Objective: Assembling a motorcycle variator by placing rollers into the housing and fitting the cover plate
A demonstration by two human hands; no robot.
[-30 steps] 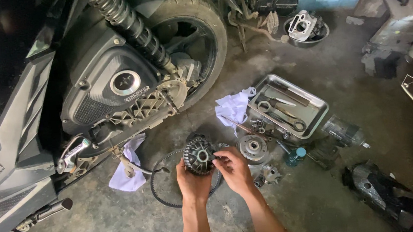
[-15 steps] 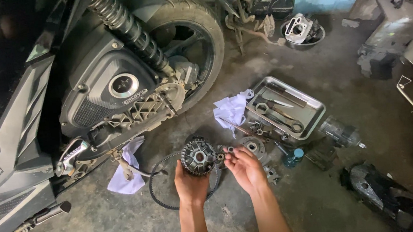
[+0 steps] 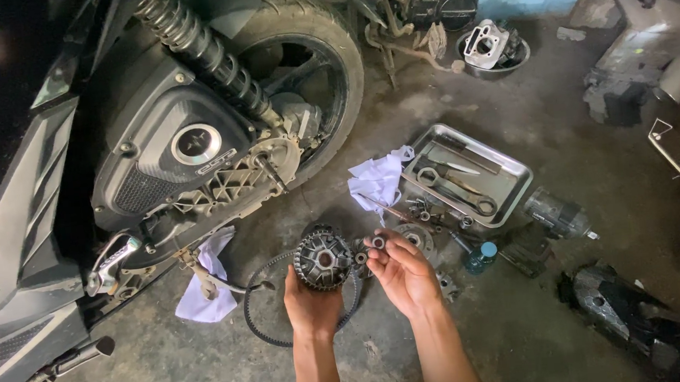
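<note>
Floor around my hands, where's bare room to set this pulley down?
Bare concrete lies below the belt, left of the left hand. More right of the right hand, before the black cover. Crowded between pulley and tray.

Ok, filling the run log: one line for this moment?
left hand: holds finned pulley | right hand: pinches small roller | belt: on floor

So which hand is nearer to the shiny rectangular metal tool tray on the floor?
Right. The right hand, pinching a small round part, sits just below-left of the metal tray; the left hand, holding the finned round pulley, lies farther left.
</note>
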